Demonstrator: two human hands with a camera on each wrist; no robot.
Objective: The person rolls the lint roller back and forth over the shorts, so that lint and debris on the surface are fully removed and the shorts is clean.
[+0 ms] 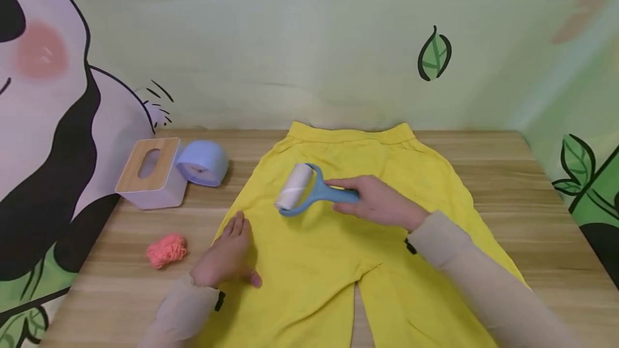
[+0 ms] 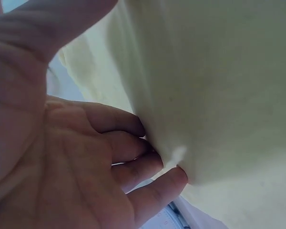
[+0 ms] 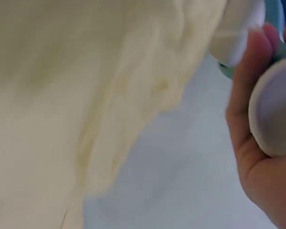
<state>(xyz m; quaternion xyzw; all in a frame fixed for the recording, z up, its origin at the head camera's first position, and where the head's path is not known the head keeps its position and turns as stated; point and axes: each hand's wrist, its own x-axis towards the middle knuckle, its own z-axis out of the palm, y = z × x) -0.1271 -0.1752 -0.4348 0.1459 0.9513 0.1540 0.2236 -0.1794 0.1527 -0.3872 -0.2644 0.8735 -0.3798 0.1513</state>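
A pair of yellow pants [image 1: 309, 251] lies spread out, its waistband toward the wall and its legs toward me. My right hand [image 1: 369, 200] grips the blue handle of a lint roller [image 1: 294, 187], whose white roll is over the upper left part of the pants. The right wrist view shows this hand [image 3: 260, 176] around the round handle end, beside the cloth. At the left edge of the pants, my left hand [image 1: 226, 259] rests with its fingers extended and thumb apart. In the left wrist view, its fingertips [image 2: 174, 179] are right at the fabric.
A wooden table [image 1: 503, 176] bears everything. At the back left stand a white tissue box [image 1: 162, 195] with a wood-toned lid and a blue clock [image 1: 205, 157]. A small bundle of coral yarn [image 1: 166, 250] lies left of my left hand. A painted wall [image 1: 290, 58] closes the far side.
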